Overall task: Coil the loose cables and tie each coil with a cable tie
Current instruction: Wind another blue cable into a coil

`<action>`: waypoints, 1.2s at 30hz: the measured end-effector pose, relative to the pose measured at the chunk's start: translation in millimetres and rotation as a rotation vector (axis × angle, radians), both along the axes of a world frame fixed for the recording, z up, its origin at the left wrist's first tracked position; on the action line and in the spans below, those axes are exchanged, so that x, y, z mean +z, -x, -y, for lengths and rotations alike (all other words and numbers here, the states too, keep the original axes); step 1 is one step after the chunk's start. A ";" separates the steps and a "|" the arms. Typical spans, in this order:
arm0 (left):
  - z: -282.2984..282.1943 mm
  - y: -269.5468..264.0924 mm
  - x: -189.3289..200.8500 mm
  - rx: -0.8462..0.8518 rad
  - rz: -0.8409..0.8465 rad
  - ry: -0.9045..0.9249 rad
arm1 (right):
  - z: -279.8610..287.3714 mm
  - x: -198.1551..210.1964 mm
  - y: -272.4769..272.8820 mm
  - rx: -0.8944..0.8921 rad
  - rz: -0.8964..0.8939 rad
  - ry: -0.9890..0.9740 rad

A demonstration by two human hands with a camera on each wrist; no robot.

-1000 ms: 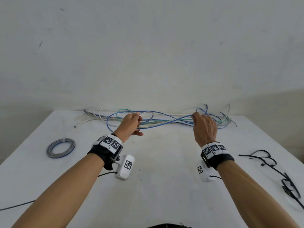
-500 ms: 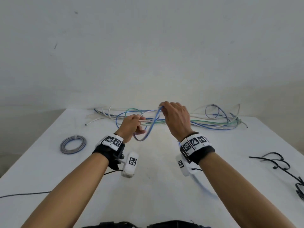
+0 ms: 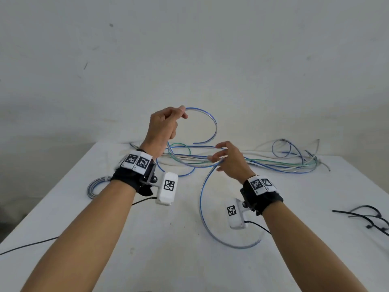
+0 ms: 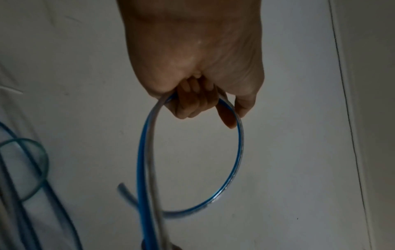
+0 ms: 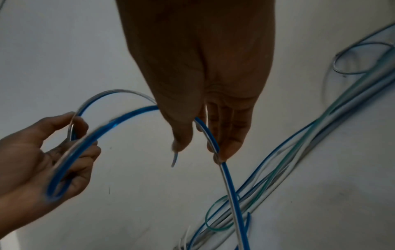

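Only the head view is showing the table (image 3: pixel 147 260), one tied grey coil (image 3: pixel 95 186) at its left and black ties (image 3: pixel 366 216) at its right. The left hand (image 3: pixel 162 127), raised, is curling its fingers round a blue-and-clear cable (image 3: pixel 212 121), forming one loop; the left wrist view is showing that loop whole. The right hand (image 3: pixel 229 161) is pinching the same cable lower, above the loose pile (image 3: pixel 280 163) by the wall.

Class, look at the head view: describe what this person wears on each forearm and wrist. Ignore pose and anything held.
Both forearms are bare, without sleeves. Each wrist has a black strap topped by white blocks printed with black-and-white square markers. Under each wrist hangs a small white camera unit bearing a marker, with a thin black cable. The right wrist matches.
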State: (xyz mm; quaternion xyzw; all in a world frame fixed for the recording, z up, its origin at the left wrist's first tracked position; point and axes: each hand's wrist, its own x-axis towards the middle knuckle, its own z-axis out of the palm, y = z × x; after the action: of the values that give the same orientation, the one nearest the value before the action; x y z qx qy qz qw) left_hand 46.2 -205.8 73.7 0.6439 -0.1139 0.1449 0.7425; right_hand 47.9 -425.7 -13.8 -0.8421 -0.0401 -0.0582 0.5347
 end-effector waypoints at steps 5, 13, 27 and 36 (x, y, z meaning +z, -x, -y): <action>-0.6 -11.6 4.3 -0.015 -0.049 0.245 | 8.3 -3.2 -4.9 0.064 -0.046 0.151; 13.3 -36.4 -21.2 0.058 -0.032 0.053 | 7.0 -0.2 -1.1 0.421 -0.281 -0.199; 16.0 -76.2 -111.8 0.072 -0.143 0.027 | -13.7 -48.8 -55.4 0.114 -0.080 -0.260; 0.7 -72.7 -115.6 0.075 -0.113 0.074 | -28.5 -49.8 -72.7 -0.137 0.191 -0.077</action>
State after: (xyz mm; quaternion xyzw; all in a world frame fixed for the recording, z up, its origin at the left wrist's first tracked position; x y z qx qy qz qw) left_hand 118.9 -206.5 -41.9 0.6270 -0.0421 0.1400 0.7652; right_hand 120.6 -397.2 -63.6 -0.8124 -0.0309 -0.1761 0.5551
